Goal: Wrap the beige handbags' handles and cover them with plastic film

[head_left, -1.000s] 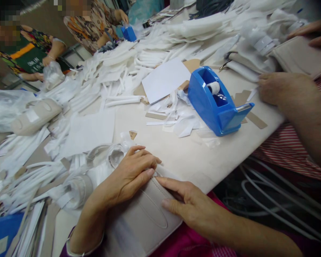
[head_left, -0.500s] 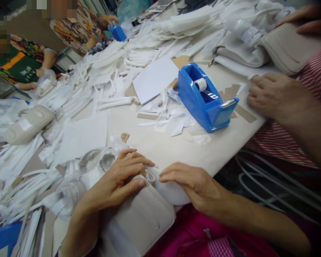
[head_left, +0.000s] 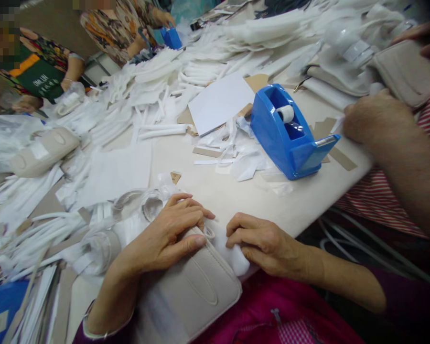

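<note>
A beige handbag (head_left: 197, 291) with a stitched curved flap lies tilted at the table's front edge, over my lap. My left hand (head_left: 179, 229) grips its upper edge, thumb on the front panel and fingers over the far side. A small white loop (head_left: 209, 232) sticks out by those fingertips. Beside the bag, my right hand (head_left: 261, 243) pinches a soft white sheet of wrapping (head_left: 239, 262), which is folded over at its near end. A wrapped strap roll (head_left: 152, 208) rests just beyond my left hand.
A blue tape dispenser (head_left: 290, 138) stands ahead, near white paper (head_left: 224, 102) and scraps. White stuffing strips (head_left: 200, 71) heap across the table. Another beige bag (head_left: 45, 150) lies left. At right, a co-worker's hand (head_left: 380, 117) is near a beige bag (head_left: 408, 71); two people work opposite.
My right fingers have closed on the white sheet, whose near end is now bunched and folded. My left hand keeps its hold on the handbag. The whole view has shifted slightly.
</note>
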`<state>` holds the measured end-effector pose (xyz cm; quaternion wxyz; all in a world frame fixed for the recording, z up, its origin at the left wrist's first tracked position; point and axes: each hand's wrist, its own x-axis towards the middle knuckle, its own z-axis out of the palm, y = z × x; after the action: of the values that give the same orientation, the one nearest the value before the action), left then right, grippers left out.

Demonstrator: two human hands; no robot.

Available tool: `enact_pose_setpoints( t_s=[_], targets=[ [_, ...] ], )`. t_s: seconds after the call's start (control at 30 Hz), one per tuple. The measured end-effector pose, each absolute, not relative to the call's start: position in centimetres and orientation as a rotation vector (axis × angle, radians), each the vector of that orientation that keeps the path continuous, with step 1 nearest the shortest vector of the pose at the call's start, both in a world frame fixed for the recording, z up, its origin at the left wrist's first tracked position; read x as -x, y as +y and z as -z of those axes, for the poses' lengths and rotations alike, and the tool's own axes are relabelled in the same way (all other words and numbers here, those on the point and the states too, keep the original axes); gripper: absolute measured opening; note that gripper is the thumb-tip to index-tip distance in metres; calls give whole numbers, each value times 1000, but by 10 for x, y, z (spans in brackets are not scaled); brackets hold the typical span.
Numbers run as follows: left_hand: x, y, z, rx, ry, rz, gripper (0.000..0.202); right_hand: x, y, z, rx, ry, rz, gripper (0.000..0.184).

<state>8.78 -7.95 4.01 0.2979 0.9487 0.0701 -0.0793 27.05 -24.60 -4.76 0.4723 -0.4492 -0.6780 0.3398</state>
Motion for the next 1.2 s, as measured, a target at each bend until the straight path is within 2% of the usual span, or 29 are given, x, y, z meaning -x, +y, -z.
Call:
enact_pose_setpoints(
  t_s=[0.1,0.2,0.37,0.47,0.7,0.8,0.93,1.03,1.1,1.17,1.2],
  targets=[
    [-87,-79,-39,-2507,177,217,14,-253,-240,48,1290,-1362,-969,12],
    [-87,-81,-38,-2519,178,223,18,-240,-233,45,1433,-1188,-1071,13],
    [-92,-86,-38,-2577,213,245,23,-236,-216,33,1393,-1501,-966,17],
    [-95,-88,-36,-2642,228,244,26,-242,-215,26,1270,-1588,-1081,16],
    [-97,-92,-28,-2781,267,246,31,-241,-246,33,1495,-900,-1240,13],
    [-96,-92,-26,-2788,306,220,28,-228,-247,36,1465,-768,-1364,6],
    [-98,-91,-22,-2796,261,151,32,-215,-244,36,1374,-599,-1486,8],
    [-100,-91,-16,-2819,257,56,33,-219,-249,36,1511,-878,-1320,14],
    [-100,-93,-9,-2819,273,-12,32,-226,-251,32,1650,-1271,-1042,22],
    [-101,-96,0,-2816,273,-94,31,-226,-247,28,1719,-1550,-680,41],
    [-100,-97,6,-2819,275,-157,28,-223,-242,27,1720,-1594,-504,56]
  ],
)
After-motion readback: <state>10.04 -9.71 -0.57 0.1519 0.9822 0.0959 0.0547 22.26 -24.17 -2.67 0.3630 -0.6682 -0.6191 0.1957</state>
